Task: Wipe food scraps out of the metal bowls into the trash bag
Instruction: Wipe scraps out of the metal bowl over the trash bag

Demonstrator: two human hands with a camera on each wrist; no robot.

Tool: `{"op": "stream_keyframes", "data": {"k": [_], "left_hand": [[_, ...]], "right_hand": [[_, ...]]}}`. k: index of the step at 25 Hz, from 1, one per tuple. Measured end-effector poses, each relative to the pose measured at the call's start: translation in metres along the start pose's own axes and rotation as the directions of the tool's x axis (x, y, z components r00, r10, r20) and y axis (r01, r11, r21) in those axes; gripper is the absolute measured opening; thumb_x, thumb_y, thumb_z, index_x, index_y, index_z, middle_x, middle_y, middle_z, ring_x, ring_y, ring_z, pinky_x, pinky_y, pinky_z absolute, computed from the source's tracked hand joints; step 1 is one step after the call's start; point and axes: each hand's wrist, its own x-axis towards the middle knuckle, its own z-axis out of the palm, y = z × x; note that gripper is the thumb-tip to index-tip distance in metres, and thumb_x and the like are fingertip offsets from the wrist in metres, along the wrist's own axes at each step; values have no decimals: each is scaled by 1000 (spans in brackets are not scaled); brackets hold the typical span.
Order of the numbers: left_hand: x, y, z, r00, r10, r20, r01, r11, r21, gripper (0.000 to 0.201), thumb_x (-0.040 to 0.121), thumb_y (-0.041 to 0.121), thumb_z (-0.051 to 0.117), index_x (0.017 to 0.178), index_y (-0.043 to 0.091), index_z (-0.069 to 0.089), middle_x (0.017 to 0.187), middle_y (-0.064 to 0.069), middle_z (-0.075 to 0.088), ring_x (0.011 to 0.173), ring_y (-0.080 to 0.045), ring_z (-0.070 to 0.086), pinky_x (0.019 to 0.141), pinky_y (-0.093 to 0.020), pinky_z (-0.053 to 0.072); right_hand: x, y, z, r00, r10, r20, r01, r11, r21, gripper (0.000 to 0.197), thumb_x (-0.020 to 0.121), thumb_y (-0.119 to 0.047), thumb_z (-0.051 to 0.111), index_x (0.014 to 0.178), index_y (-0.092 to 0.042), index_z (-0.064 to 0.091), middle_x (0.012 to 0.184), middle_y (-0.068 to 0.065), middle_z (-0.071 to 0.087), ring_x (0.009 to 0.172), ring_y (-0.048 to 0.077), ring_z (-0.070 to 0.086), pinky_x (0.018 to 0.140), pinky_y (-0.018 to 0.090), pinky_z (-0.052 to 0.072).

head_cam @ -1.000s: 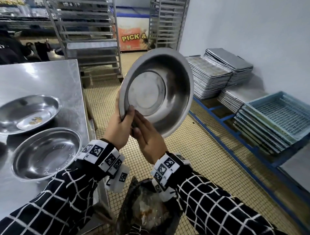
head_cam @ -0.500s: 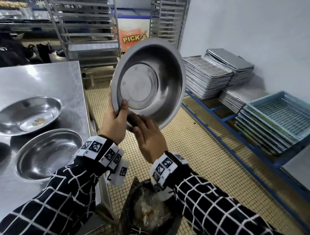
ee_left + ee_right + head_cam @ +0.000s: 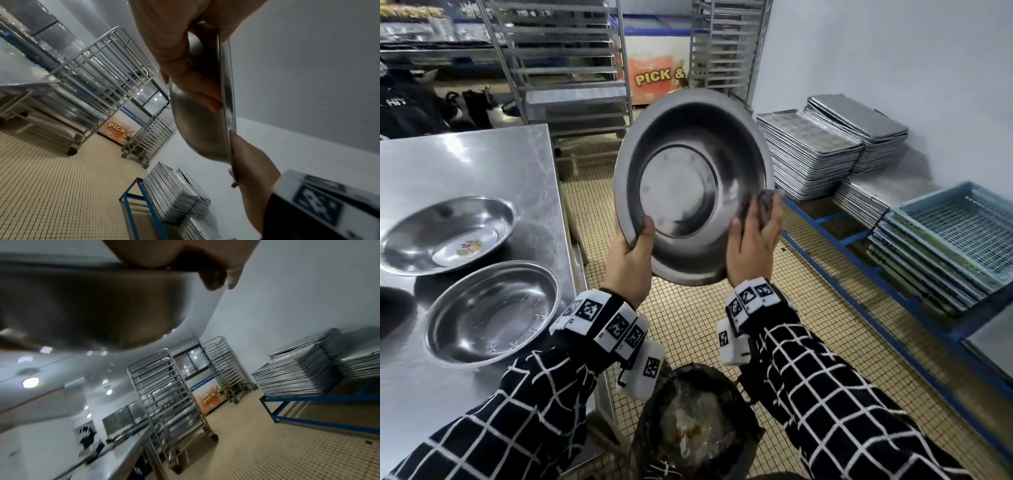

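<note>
I hold a large metal bowl (image 3: 693, 185) upright over the black trash bag (image 3: 654, 442), its inside facing me and looking mostly bare. My left hand (image 3: 637, 243) grips the lower left rim, thumb inside and fingers (image 3: 205, 94) on the outer wall (image 3: 201, 133). My right hand (image 3: 753, 246) grips the lower right rim with the thumb inside. A small dark wad (image 3: 767, 205) sits at its fingertips; I cannot tell what it is. The right wrist view shows the bowl's underside (image 3: 92, 305). The bag holds food scraps.
Two more metal bowls (image 3: 448, 233) (image 3: 493, 311) lie on the steel table (image 3: 465, 164) at my left. Stacked baking trays (image 3: 811, 154) and blue crates (image 3: 959, 233) sit on a low blue rack at right. Tray trolleys (image 3: 565, 68) stand behind on the tiled floor.
My right hand slid from the bottom of the bowl beside my left hand out to the right rim. The bowl stays raised and my left hand keeps its grip.
</note>
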Motion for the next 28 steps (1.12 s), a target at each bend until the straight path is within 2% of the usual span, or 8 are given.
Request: {"op": "stream_keyframes", "data": {"k": [4,10,13,15,18,20,23,28], "left_hand": [[-3,-8,-5,996,-90,7,90,995,-43,17,97,36,47,88,25,57,76,13,70,73,6,66,66,-9,49],[5,-9,-16,993,-114,10,115,992,-44,8,94,23,56,101,23,60,87,0,72,85,-20,70,75,-35,58],[9,-16,-17,998,56,30,-56,998,-8,60,86,9,66,134,28,34,118,5,54,93,-4,67,79,-26,56],[6,-21,-10,997,17,74,-17,1000,8,80,81,16,73,141,28,21,126,8,49,96,-1,66,84,-29,55],[2,-32,-4,985,-162,58,159,986,54,38,81,35,72,114,25,55,104,11,68,102,-12,65,100,-45,47],[3,-30,-5,961,-276,-15,275,961,-16,8,87,28,64,90,26,57,94,6,68,99,-21,65,99,-46,47],[14,-25,-17,962,-237,-133,217,965,-145,11,88,13,59,82,21,57,84,1,66,89,-26,65,86,-45,52],[31,-34,-37,945,-273,-182,291,954,77,7,80,19,56,76,17,61,76,-5,63,83,-29,65,81,-54,55]], "right_hand": [[34,2,-21,984,92,-153,-65,983,172,61,94,-40,51,146,-16,32,148,13,24,128,24,37,90,30,44],[44,7,-43,924,371,89,-377,850,367,47,84,-28,70,124,-11,52,109,-1,62,101,14,59,83,20,40],[36,-3,-39,884,466,33,-428,778,459,45,84,-23,70,122,-8,54,113,3,63,101,17,60,79,19,40],[25,-18,-34,845,534,9,-447,696,562,46,85,-21,68,125,-6,51,113,3,62,99,16,58,74,12,38],[3,-40,-24,837,544,54,-445,620,647,50,88,-25,65,133,-12,45,109,-6,57,93,7,53,76,12,38],[-6,-41,-21,868,483,118,-441,637,632,46,93,-36,57,132,-15,45,108,-8,58,92,6,56,72,11,42],[-12,-31,-17,850,426,311,-527,676,515,36,100,-40,37,120,-14,51,102,-2,60,89,13,61,67,16,49],[-35,-28,-9,910,288,298,-381,863,331,27,101,-34,38,105,-16,58,95,-3,62,90,12,60,75,19,48]]}}
